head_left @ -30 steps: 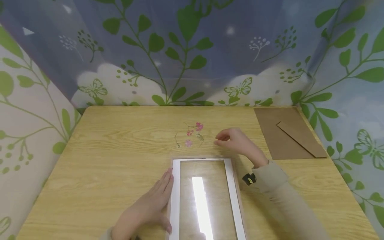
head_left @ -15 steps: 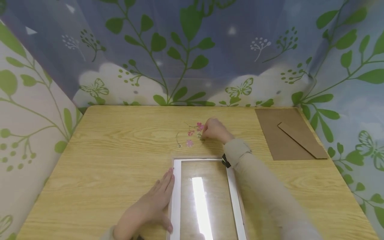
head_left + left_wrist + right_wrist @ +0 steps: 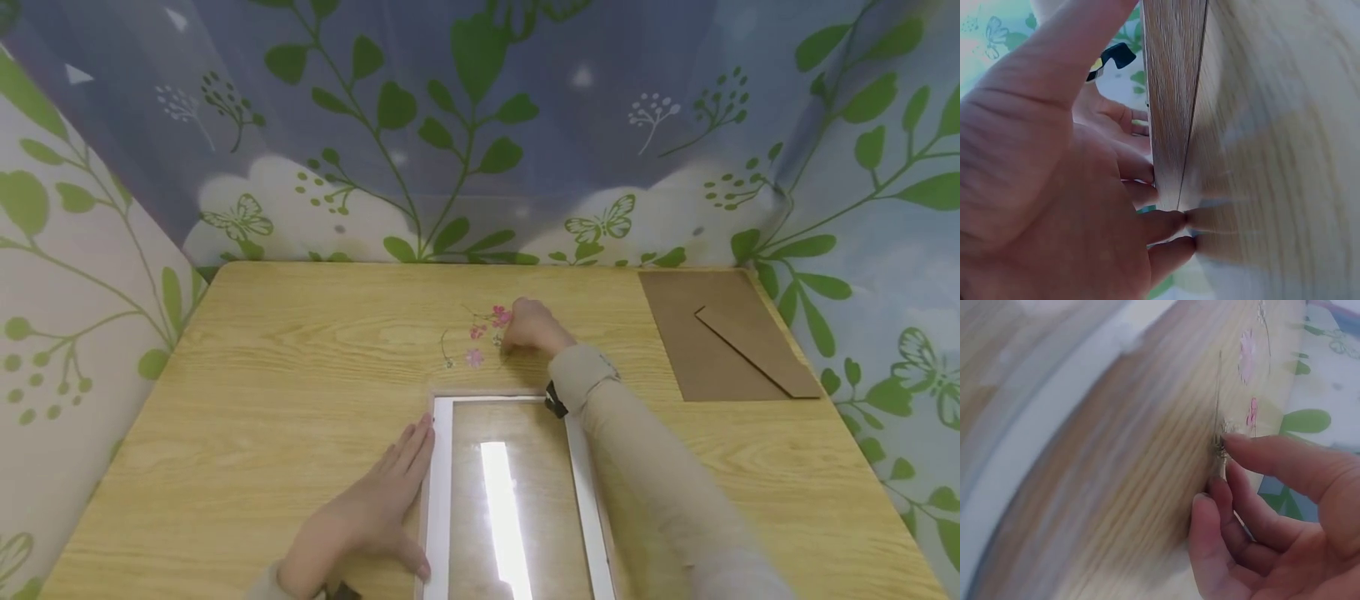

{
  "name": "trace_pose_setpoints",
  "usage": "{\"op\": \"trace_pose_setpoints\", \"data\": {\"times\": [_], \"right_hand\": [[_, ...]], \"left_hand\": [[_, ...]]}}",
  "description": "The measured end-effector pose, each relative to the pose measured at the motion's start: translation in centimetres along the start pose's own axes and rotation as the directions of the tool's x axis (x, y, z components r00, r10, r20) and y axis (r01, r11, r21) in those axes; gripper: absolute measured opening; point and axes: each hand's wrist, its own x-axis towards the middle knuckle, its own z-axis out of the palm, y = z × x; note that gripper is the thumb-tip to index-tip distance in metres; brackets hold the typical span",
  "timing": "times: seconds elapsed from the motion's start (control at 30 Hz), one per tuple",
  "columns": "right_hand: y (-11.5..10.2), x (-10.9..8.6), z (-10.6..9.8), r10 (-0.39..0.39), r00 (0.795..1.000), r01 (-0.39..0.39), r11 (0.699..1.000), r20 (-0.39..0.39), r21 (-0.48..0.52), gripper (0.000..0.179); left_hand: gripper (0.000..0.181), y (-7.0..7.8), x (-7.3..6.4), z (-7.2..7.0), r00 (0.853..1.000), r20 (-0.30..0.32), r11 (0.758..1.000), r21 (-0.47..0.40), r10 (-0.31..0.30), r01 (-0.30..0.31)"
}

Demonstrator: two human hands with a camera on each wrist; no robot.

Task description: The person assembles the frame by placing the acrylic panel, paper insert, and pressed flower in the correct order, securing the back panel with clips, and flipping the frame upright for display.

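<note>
My left hand [image 3: 371, 504] lies flat along the left side of a picture frame [image 3: 441, 492] with a white inner border and a glass pane. In the left wrist view, its straight fingers touch the frame's brown wooden side [image 3: 1175, 75]. Beyond the frame's far edge, my right hand [image 3: 534, 325] pinches a small whitish pressed flower sprig [image 3: 1221, 444] at the table top, mostly hidden by the hand in the head view. Close by lie a bright pink pressed flower [image 3: 501, 316], a smaller pink one [image 3: 477, 332] and a pale pink one [image 3: 474, 357].
Another thin curved sprig [image 3: 448, 362] lies left of the pink flowers. At the table's back right is a brown board [image 3: 675, 333] with a folded brown strip [image 3: 757, 354] on it. Patterned curtains stand around the wooden table [image 3: 262, 375]. Light reflects off the glass.
My right hand has moved left from beside the flowers to the whitish sprig and now pinches it. The left hand stays at the frame's side.
</note>
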Motion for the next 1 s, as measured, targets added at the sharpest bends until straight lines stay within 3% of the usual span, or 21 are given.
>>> {"op": "trace_pose_setpoints", "data": {"times": [0.1,0.2,0.3,0.47,0.57,0.73,0.87,1.0], "right_hand": [[0.4,0.3,0.1,0.001,1.000,-0.001,0.998,0.003,0.064,0.032],[1.0,0.6,0.2,-0.001,1.000,-0.002,0.981,0.015,0.196,0.040],[1.6,0.6,0.1,-0.019,1.000,0.011,0.940,0.018,0.341,0.036],[2.0,-0.1,-0.7,-0.084,0.996,0.064,0.850,0.015,0.523,0.003],[1.9,-1.0,-1.5,-0.123,0.991,0.072,0.822,0.052,0.565,0.011],[1.3,-2.9,-2.3,-0.199,0.967,0.079,0.831,0.162,0.550,0.006],[0.7,-4.7,-1.4,-0.271,0.928,0.089,0.827,0.256,0.555,0.003],[0.4,-6.7,0.4,-0.327,0.883,0.125,0.856,0.337,0.502,0.005]], "left_hand": [[0.157,-0.2,0.0,0.0,1.000,-0.003,0.999,-0.029,0.017,-0.017],[0.157,-0.3,0.0,0.1,1.000,-0.004,0.999,-0.040,0.018,-0.018],[0.157,-0.4,-0.1,0.1,1.000,-0.004,0.999,-0.047,0.008,-0.009],[0.157,-0.3,-0.1,0.1,1.000,-0.003,0.999,-0.053,0.004,-0.004],[0.157,-0.3,0.0,0.2,1.000,-0.004,0.998,-0.057,0.010,-0.010],[0.157,-0.2,0.1,0.2,1.000,0.002,0.998,-0.057,0.009,-0.009],[0.157,-0.2,0.1,0.3,1.000,0.002,0.998,-0.059,0.004,-0.004],[0.157,-0.3,0.2,0.3,1.000,0.001,0.998,-0.060,0.003,-0.003]]}}
